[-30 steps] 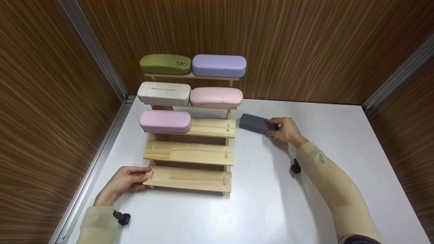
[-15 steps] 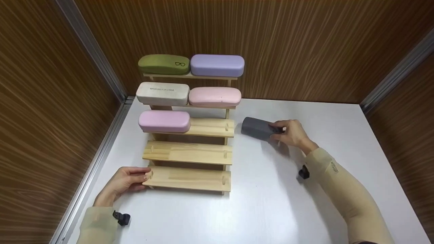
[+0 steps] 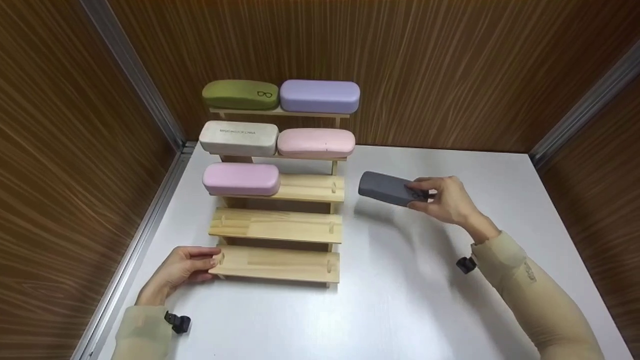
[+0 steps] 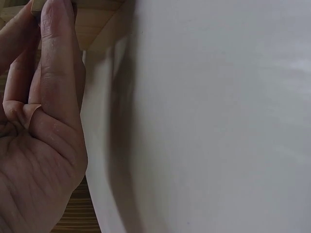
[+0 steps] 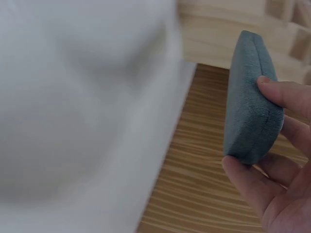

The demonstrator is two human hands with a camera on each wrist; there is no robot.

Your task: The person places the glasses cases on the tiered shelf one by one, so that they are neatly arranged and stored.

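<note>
A grey glasses case is gripped at its right end by my right hand. It hangs over the white table, right of the wooden rack, its shadow lying apart below it. In the right wrist view the same glasses case looks blue-grey, with thumb and fingers around one end. My left hand pinches the left end of the rack's lowest shelf. The left wrist view shows that hand, with only a corner of wood at its fingertips.
Upper shelves hold a green case, a lavender case, a white case and a salmon-pink case. A lilac-pink case sits left on the middle shelf. Wood-grain walls enclose the white table.
My right hand has drawn the grey glasses case to the right, away from the rack, and its shadow has spread apart from it. The left hand keeps its place on the shelf end.
</note>
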